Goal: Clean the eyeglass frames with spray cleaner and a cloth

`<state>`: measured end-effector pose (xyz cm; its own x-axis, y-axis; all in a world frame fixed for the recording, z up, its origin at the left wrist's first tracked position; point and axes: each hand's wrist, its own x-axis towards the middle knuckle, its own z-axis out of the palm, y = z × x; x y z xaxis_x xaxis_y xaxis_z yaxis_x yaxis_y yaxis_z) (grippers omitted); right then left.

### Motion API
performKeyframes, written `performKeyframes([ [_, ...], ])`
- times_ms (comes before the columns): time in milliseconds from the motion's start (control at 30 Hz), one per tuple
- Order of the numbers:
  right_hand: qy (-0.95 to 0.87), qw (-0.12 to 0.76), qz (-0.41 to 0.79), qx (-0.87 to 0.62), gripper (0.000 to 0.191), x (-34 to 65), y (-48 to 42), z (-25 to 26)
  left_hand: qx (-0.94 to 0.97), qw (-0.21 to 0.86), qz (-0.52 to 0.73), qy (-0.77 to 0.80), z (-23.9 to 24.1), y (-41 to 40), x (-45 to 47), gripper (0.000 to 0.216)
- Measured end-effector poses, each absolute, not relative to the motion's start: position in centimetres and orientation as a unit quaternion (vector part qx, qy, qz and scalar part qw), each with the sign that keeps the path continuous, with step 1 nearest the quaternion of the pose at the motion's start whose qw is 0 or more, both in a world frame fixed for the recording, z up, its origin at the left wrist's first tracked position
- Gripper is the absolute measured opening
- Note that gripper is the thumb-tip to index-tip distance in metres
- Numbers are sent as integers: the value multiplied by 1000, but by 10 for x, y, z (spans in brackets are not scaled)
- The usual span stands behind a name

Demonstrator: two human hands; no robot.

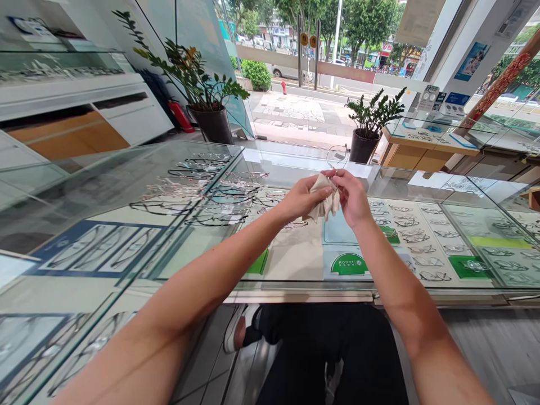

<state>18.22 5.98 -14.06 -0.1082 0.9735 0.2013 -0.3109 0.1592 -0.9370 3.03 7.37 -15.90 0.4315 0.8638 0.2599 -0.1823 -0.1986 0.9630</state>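
Two hands (300,198) hold cloth (327,207) and eyeglasses (338,155); glass counter (295,261) below, plants (206,93) beyond.

Held above the glass counter (304,286) are a cream cloth (324,209), crumpled into loose hanging folds, and thin-rimmed eyeglasses (338,153), one clear rounded lens showing, the rest partly hidden.

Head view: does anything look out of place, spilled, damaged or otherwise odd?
Nothing stands out. The left hand and right hand hold a crumpled beige cloth and thin-rimmed eyeglasses above a glass display counter; no spill or breakage shows, though fine scratches would not show.
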Motion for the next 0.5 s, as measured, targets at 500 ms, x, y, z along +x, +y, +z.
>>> performKeyframes([
  [500,-541,559,540,-320,23,183,61,-144,580,581,482,307,-155,73,32,63],
])
